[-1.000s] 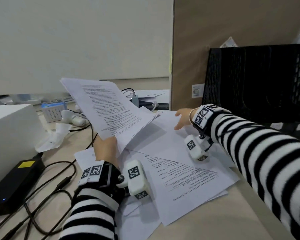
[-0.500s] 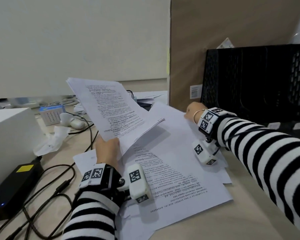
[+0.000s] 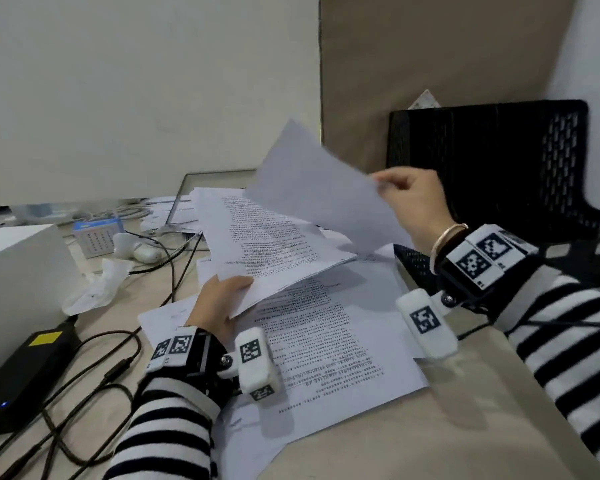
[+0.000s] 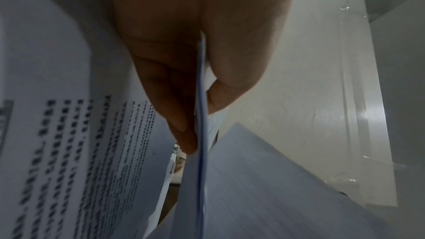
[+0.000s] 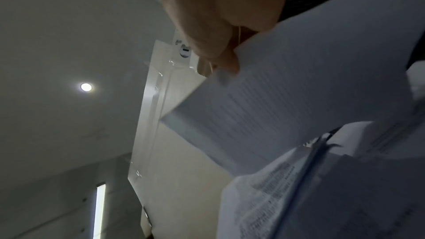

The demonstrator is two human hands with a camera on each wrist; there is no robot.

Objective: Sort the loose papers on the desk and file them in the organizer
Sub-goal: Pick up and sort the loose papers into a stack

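Two hands busy: the left hand (image 3: pixel 219 306) grips a thin stack of printed white sheets (image 3: pixel 267 244), while the right hand (image 3: pixel 416 206) pinches one white sheet (image 3: pixel 319 199) lifted above it. More printed pages (image 3: pixel 329 344) lie near; the black mesh organizer (image 3: pixel 499 168), far right, looks unfilled as yet.

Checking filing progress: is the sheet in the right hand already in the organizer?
Out. The right hand pinches the sheet in the air, left of the black organizer.
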